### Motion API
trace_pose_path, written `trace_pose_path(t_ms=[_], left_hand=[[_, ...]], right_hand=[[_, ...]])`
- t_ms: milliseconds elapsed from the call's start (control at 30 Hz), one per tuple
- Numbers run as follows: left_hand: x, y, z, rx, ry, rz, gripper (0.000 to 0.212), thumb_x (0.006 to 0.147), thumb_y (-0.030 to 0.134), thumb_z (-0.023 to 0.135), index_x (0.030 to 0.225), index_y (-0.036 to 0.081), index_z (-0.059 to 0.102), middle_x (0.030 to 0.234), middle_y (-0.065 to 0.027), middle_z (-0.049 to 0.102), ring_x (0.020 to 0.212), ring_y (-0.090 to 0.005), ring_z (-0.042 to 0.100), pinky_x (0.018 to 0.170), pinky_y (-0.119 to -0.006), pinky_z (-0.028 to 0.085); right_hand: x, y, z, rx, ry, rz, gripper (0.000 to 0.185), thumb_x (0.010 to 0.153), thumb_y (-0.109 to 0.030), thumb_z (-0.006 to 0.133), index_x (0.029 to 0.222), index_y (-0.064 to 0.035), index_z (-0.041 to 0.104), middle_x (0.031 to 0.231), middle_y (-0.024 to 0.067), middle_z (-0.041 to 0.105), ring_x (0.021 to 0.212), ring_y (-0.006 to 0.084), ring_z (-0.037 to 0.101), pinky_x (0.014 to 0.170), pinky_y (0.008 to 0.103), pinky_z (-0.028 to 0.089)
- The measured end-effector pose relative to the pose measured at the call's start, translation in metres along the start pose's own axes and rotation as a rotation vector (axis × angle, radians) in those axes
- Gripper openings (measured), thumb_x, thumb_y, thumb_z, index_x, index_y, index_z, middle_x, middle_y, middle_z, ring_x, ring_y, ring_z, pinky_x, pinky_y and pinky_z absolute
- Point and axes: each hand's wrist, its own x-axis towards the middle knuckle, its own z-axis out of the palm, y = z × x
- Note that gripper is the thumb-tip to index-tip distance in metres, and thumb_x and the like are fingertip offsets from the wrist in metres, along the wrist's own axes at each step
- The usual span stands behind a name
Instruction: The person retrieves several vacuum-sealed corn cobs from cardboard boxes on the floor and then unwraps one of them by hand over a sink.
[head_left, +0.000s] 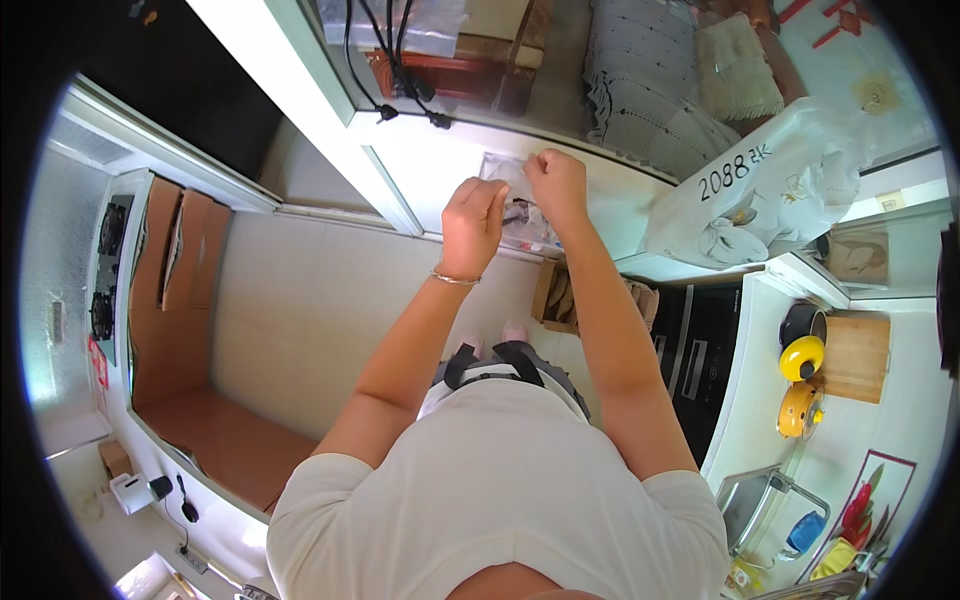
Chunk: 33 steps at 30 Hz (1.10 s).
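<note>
Both hands are raised close together before a white wall panel below a window. My left hand (474, 225), with a bracelet at the wrist, has its fingertips pinched on the edge of a thin translucent plastic bag (510, 176). To the right, my right hand (556, 187) is curled, its fingers closed on the other side of the same bag. Behind and below the hands hangs or stands a clear plastic holder (534, 238) with crumpled bags and small items in it; how it is fixed cannot be told.
A large printed plastic bag (750, 195) hangs at the right. Black cables (394, 60) dangle above. A cardboard box (559, 300) sits on the floor beside a black appliance (694, 360). Pots (801, 358), a cutting board (859, 360) and a sink (750, 502) lie right; a stove (109, 270) stands left.
</note>
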Motion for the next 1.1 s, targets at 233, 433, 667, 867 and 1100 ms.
trace_pose_path(t_ms=[233, 433, 667, 867, 1100], left_hand=[[-0.012, 0.012, 0.022, -0.169, 0.025, -0.205, 0.012, 0.084, 0.009, 0.053, 0.076, 0.0, 0.057, 0.066, -0.0053, 0.054, 0.056, -0.0141, 0.049, 0.054, -0.025, 0.04], [-0.017, 0.013, 0.015, -0.189, 0.062, -0.309, 0.015, 0.086, 0.012, 0.05, 0.077, 0.001, 0.056, 0.066, -0.0027, 0.052, 0.059, -0.01, 0.046, 0.056, -0.022, 0.039], [-0.007, 0.005, -0.01, -0.305, 0.095, -0.504, 0.02, 0.089, 0.017, 0.048, 0.079, 0.001, 0.055, 0.068, 0.0021, 0.051, 0.062, -0.0052, 0.043, 0.057, -0.019, 0.038], [0.0, 0.002, -0.027, -0.556, 0.121, -0.663, 0.02, 0.089, 0.018, 0.048, 0.079, 0.003, 0.056, 0.069, 0.0027, 0.051, 0.06, -0.0035, 0.041, 0.052, -0.018, 0.035], [0.017, 0.01, -0.029, -0.725, 0.039, -0.623, 0.022, 0.091, 0.02, 0.044, 0.079, 0.005, 0.055, 0.067, 0.0041, 0.049, 0.055, -0.0024, 0.038, 0.05, -0.017, 0.032]], right_hand=[[0.015, 0.069, -0.016, -0.317, -0.013, 0.182, 0.025, 0.076, -0.02, 0.05, 0.07, 0.0015, 0.061, 0.074, 0.021, 0.06, 0.072, 0.0359, 0.059, 0.068, 0.0411, 0.048], [0.014, 0.108, -0.025, -0.375, 0.03, 0.329, 0.026, 0.078, -0.021, 0.048, 0.073, 0.0009, 0.062, 0.077, 0.0188, 0.062, 0.074, 0.0355, 0.06, 0.069, 0.041, 0.048], [0.001, 0.11, -0.02, -0.232, 0.053, 0.067, 0.026, 0.081, -0.024, 0.05, 0.072, -0.0012, 0.059, 0.072, 0.0176, 0.06, 0.069, 0.0304, 0.06, 0.062, 0.0403, 0.047], [-0.007, 0.092, 0.009, 0.127, -0.261, -0.057, 0.022, 0.079, -0.023, 0.053, 0.076, -0.0017, 0.059, 0.071, 0.0182, 0.059, 0.071, 0.0328, 0.058, 0.065, 0.0406, 0.045], [0.001, 0.084, 0.019, -0.405, -0.51, -0.155, 0.022, 0.076, -0.014, 0.056, 0.093, -0.0011, 0.061, 0.09, 0.0165, 0.061, 0.081, 0.0283, 0.059, 0.071, 0.0355, 0.046]])
